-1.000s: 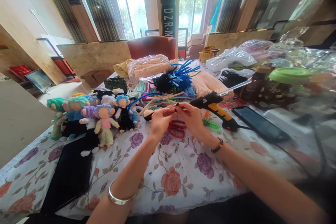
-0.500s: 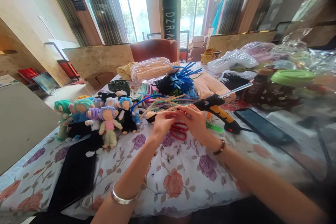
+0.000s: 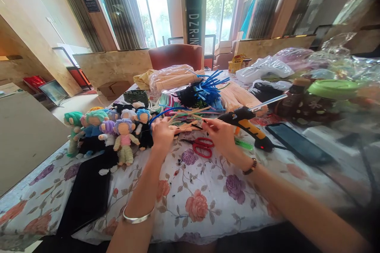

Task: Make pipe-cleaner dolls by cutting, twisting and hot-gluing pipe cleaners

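Observation:
My left hand [image 3: 163, 132] is beside the dolls, its fingers bent together near the loose stems; what they hold, if anything, is hidden. My right hand [image 3: 219, 134] pinches a short black piece [image 3: 197, 127] that points left. Red-handled scissors [image 3: 203, 147] lie on the flowered cloth between my hands, blades to the left. Just beyond my right hand rests a black and yellow glue gun [image 3: 245, 122] with a clear stick in its back and a red light. Several small dolls with coloured hair [image 3: 124, 138] stand at the left.
Blue and black fuzzy stems [image 3: 208, 89] and wrapped peach bundles [image 3: 175, 79] lie at the back. A black tablet [image 3: 86, 193] is at the front left. On the right are a phone [image 3: 298, 142], a green-lidded jar [image 3: 332, 89] and plastic bags [image 3: 264, 69].
My hands were together over the scissors and are now apart. My left hand has moved left toward the dolls, and the scissors and the black piece have come into view.

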`<state>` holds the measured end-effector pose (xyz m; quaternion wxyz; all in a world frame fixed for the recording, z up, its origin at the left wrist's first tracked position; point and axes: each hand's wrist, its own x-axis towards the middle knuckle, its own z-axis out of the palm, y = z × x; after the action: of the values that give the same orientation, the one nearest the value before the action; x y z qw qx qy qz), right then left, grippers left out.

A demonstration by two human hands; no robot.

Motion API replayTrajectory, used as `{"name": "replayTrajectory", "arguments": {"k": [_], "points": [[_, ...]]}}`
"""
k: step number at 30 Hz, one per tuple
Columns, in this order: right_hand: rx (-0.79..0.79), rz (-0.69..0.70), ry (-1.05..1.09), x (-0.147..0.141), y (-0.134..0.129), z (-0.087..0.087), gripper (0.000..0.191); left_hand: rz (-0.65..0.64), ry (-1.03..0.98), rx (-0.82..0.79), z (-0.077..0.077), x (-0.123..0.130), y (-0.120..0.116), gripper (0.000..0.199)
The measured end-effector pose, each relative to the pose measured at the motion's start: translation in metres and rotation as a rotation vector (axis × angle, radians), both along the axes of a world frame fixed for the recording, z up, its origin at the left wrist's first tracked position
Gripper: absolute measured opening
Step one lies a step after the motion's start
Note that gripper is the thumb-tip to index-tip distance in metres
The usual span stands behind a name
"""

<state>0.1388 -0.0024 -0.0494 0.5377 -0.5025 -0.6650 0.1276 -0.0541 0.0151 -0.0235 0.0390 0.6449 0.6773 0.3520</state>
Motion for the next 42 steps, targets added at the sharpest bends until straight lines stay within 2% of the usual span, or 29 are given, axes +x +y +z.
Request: {"name": "replayTrajectory", "arguments": {"k": [2,4,6,9,12,16,19,23,29,32,34,36,39,42], "points": [[-0.016,0.004,-0.051,0.0,0.001,0.0,0.022,0.032,0.083,-0.128,-0.001,-0.006,0.002,0.047],[-0.001,0.017,-0.067,0.001,0.002,0.0,0.02,-0.019,0.11,-0.245,-0.002,-0.007,0.004,0.049],[0.011,0.046,-0.04,0.001,0.003,0.0,0.018,-0.073,0.102,-0.285,-0.002,-0.005,0.004,0.047],[-0.023,0.083,0.037,0.0,0.001,0.0,0.016,-0.099,0.087,-0.253,-0.003,-0.001,0.002,0.039],[-0.106,0.117,0.126,-0.002,0.0,-0.001,0.015,-0.071,0.092,-0.133,-0.005,0.003,-0.002,0.037],[-0.21,0.258,0.327,-0.003,0.001,-0.003,0.02,-0.009,0.051,-0.018,-0.006,0.006,-0.002,0.043],[-0.244,0.336,0.482,-0.003,0.003,-0.003,0.025,-0.028,-0.042,0.001,-0.006,0.007,0.003,0.044],[-0.327,0.326,0.582,-0.003,0.001,-0.001,0.031,-0.092,-0.13,-0.022,-0.009,0.009,0.007,0.043],[-0.458,0.324,0.787,-0.007,0.0,0.002,0.032,-0.105,-0.061,-0.072,-0.018,0.016,0.004,0.046],[-0.477,0.325,0.842,-0.008,0.001,0.001,0.036,-0.078,-0.048,-0.012,-0.015,0.021,0.001,0.046],[-0.461,0.342,0.835,-0.008,0.001,0.0,0.036,-0.076,-0.11,0.112,-0.009,0.025,-0.001,0.032],[-0.412,0.374,0.805,-0.007,0.001,-0.001,0.034,-0.145,-0.256,0.167,-0.003,0.03,-0.003,0.019],[-0.34,0.402,0.786,-0.006,0.001,-0.002,0.03,-0.347,-0.457,0.026,0.002,0.036,-0.005,0.025],[-0.33,0.393,0.809,-0.006,0.002,-0.004,0.03,-0.433,-0.657,-0.083,0.0,0.04,-0.008,0.025]]}}
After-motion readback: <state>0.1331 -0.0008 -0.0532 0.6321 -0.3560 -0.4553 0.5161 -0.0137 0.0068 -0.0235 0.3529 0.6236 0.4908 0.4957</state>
